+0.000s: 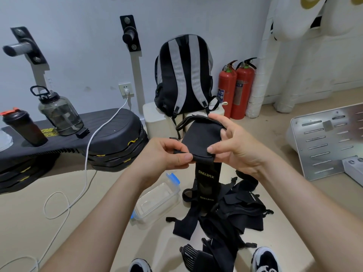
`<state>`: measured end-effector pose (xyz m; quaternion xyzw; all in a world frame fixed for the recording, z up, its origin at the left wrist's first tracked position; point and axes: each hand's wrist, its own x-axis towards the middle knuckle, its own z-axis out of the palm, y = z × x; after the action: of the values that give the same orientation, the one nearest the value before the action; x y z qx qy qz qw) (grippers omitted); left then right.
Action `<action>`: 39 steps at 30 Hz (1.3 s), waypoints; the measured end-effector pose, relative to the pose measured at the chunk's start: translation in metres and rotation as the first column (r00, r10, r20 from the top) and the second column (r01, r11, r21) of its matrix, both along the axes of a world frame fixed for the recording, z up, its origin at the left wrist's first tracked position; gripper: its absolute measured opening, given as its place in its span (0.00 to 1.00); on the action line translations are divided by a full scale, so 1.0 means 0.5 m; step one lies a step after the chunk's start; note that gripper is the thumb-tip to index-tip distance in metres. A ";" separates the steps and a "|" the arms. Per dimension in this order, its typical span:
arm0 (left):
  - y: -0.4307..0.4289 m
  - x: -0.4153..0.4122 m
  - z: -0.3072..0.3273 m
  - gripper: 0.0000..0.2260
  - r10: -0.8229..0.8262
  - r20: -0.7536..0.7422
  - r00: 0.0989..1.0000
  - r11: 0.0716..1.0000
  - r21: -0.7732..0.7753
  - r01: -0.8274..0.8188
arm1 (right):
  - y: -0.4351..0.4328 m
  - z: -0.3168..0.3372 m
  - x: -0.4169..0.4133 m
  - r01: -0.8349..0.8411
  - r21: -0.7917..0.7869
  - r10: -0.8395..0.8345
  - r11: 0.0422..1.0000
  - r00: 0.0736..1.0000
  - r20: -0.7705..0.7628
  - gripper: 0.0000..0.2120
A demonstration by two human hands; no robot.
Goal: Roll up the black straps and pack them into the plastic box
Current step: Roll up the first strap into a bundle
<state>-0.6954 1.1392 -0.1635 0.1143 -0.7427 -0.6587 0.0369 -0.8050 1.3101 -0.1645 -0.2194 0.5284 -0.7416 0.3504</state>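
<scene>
grip: my left hand [167, 154] and right hand [233, 146] pinch xueying strap [200, 138] fold, frame centre | risk: slack pinch may unroll it; tail may snag strap pile [241, 211]

Far centre: striped backpack [183, 75] on a pale block; two red extinguishers [236, 89] right; bottles [60, 112] on left bench.

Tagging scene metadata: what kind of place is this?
Likely a gym or training room: stacked step platforms, a shaker bottle standing on the top one, and wall-mounted pegs.
</scene>
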 end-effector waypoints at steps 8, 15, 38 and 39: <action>0.027 -0.011 -0.005 0.14 0.147 0.073 0.986 0.987 0.055 -0.151 | -0.007 -0.017 0.001 -0.033 0.078 0.043 0.996 0.992 -0.122 0.48; 0.040 -0.009 -0.007 0.10 0.130 0.087 0.988 0.982 0.127 -0.140 | -0.007 -0.017 0.010 -0.009 0.189 0.065 0.982 0.954 -0.294 0.48; 0.043 -0.009 -0.020 0.07 0.243 -0.121 0.962 0.967 0.105 -0.231 | -0.012 -0.007 0.026 0.037 -0.045 -0.037 0.998 0.999 0.009 0.37; 0.044 -0.011 -0.020 0.07 0.262 -0.125 0.957 0.963 0.098 -0.251 | -0.012 -0.008 0.026 0.045 -0.034 -0.045 0.998 0.999 0.002 0.37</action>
<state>-0.7008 1.1613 -0.1736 0.1657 -0.6900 -0.6842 0.1684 -0.7919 1.3039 -0.1684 -0.2127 0.5202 -0.7584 0.3300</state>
